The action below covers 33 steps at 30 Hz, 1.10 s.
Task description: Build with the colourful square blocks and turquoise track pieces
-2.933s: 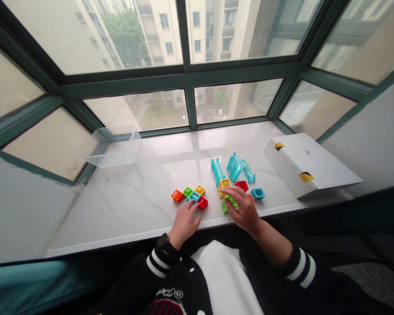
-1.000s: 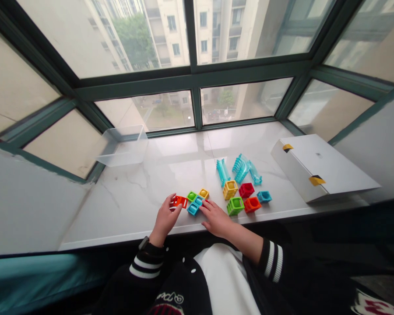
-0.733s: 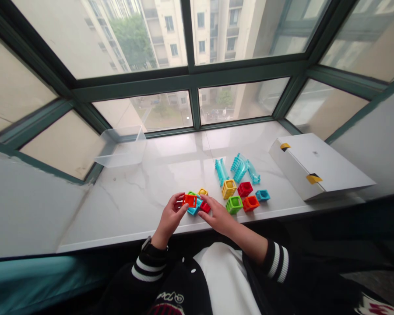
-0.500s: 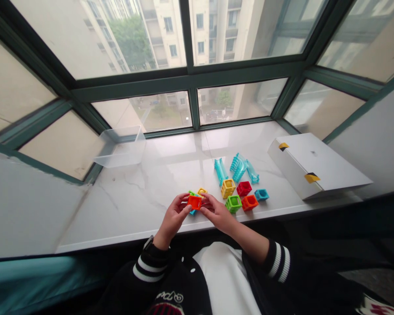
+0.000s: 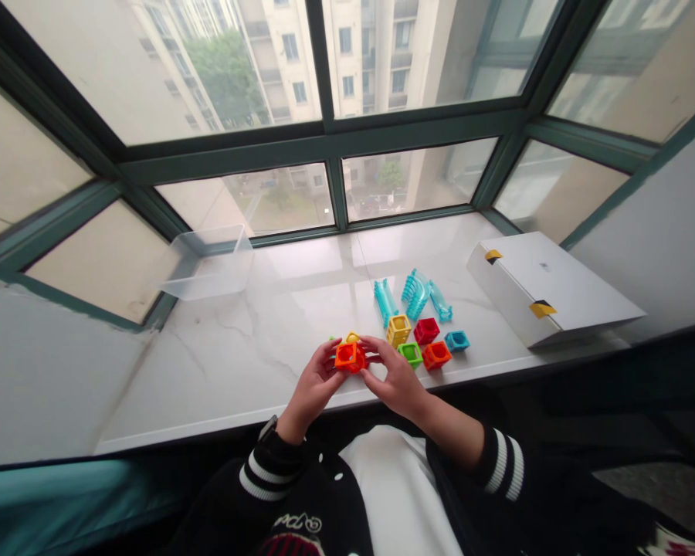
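Observation:
Between both hands is an orange cube block with a round opening in its face. My left hand grips its left side with fingers and thumb. My right hand closes on its right side. Behind the held block, a yellow block and a bit of a green block show, mostly hidden by it and my fingers. Just right of my right hand stand a green block, a yellow block, a red block, an orange block and a blue block.
Clear blue track pieces lie behind the blocks. A transparent plastic bin stands at the back left of the marble sill. On the right is a white box with yellow-black tabs. Windows enclose the sill.
The orange block has turned between my hands and shifted slightly right, now showing more of its sides. A blue piece seen beneath it is now hidden. The whole view has shifted slightly.

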Each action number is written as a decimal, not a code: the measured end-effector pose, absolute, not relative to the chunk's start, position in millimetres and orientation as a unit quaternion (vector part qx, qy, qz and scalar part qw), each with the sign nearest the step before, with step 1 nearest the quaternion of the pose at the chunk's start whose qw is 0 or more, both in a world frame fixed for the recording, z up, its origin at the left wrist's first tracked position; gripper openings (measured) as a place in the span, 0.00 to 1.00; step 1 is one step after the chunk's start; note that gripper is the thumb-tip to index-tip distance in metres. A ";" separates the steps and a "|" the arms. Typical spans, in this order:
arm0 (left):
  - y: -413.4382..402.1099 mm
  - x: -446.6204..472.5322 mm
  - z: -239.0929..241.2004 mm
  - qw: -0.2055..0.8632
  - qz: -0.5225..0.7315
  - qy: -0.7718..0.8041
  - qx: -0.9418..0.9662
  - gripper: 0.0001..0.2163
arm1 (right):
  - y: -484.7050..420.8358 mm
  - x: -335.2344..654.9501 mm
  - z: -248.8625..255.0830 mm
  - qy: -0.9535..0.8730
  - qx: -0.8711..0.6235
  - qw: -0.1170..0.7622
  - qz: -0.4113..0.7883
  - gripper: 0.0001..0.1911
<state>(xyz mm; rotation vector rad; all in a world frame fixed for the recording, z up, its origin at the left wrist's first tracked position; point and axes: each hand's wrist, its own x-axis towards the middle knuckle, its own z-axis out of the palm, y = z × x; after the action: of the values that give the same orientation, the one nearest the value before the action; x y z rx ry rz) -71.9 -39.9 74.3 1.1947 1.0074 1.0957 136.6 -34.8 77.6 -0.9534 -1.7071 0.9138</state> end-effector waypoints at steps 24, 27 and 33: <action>-28.2 -13.8 99.3 0.571 0.412 0.430 0.565 0.24 | -30.1 185.6 90.3 -0.762 -0.440 0.437 0.186 0.38; -29.4 -13.7 98.4 0.563 0.383 0.418 0.601 0.24 | -30.7 199.4 86.7 -0.756 -0.455 0.428 0.197 0.36; -29.4 -12.2 100.0 0.543 0.364 0.414 0.634 0.19 | -31.2 238.3 81.9 -0.710 -0.509 0.453 0.177 0.33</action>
<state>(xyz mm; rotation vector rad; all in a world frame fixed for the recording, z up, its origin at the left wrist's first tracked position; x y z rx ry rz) -12.2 -29.4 100.0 1.5046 0.9829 0.8650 238.3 -31.2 81.9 -1.2576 -1.7526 0.4361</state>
